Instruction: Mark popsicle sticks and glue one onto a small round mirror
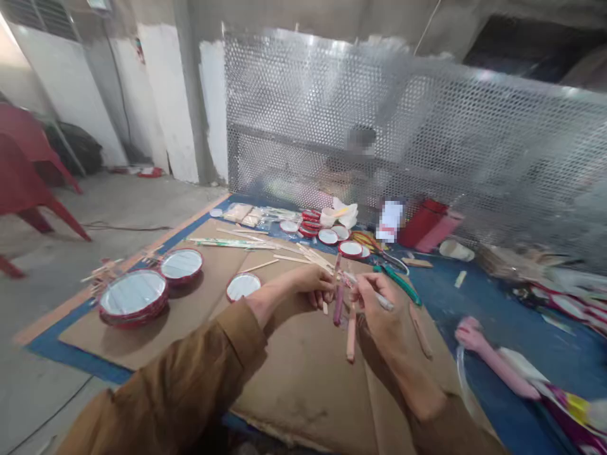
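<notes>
My left hand (310, 284) is closed round a bundle of thin sticks (337, 297), among them a dark pink one and a paler wooden one (351, 332) hanging down. My right hand (377, 306) is closed on a slim white pen-like tool (379, 297) and meets the left hand at the sticks. Both hands hover over a sheet of brown cardboard (303, 373) that lies on a blue table (488, 316). Brown sleeves cover both of my forearms.
Round red-rimmed mirrors (133, 294) lie at the left, smaller ones (327, 235) farther back. Loose wooden sticks (265, 243), green-handled pliers (401, 281), a red box (422, 224) and pink handles (493, 357) lie around. A perforated metal screen (427, 133) stands behind, a person beyond it. Red chairs (28, 170) stand left.
</notes>
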Motion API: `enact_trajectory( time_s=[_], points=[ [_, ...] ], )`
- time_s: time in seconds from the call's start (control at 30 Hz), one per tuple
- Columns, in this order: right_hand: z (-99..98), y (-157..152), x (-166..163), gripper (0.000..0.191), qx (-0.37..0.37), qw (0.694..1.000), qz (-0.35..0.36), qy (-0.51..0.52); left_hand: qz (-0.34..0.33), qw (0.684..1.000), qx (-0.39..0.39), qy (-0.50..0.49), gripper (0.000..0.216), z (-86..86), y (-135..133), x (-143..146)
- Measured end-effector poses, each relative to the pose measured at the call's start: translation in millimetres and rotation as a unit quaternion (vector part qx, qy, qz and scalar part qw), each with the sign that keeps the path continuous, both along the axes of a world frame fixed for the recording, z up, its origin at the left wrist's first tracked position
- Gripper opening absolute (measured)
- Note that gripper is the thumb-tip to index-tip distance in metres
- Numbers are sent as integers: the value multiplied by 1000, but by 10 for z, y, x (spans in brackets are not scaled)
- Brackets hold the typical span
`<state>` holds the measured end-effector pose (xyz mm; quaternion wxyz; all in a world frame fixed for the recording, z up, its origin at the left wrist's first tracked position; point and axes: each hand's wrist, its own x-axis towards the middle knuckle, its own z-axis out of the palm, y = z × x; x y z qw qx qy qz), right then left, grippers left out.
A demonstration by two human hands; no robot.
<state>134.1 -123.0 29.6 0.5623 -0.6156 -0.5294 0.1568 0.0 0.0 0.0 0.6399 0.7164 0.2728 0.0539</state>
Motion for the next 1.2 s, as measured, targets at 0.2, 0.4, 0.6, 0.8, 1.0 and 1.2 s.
enact_trajectory(
  time_s=[0.2,0.4,0.6,0.8,1.0,1.2],
  points=[
    [-84,52,34,26,-5,1000,-5,14,14,1000,10,-16,27,-62,-22,7],
    [-69,52,34,28,-6,1000,-9,16,2,999,15,-28,23,-103,9,9],
    [-84,48,46,29,2,1000,2,27,1,1000,23,-16,14,-71,0,7],
    [-78,58,37,28,-2,999,8,38,11,1000,21,-2,16,-6,-33,-15],
    [-41,34,10,27,-10,999,9,30,17,1000,19,3,16,28,-55,-19],
    [-46,40,14,28,-3,1000,15,24,20,1000,14,1,21,32,-59,-14]
  ],
)
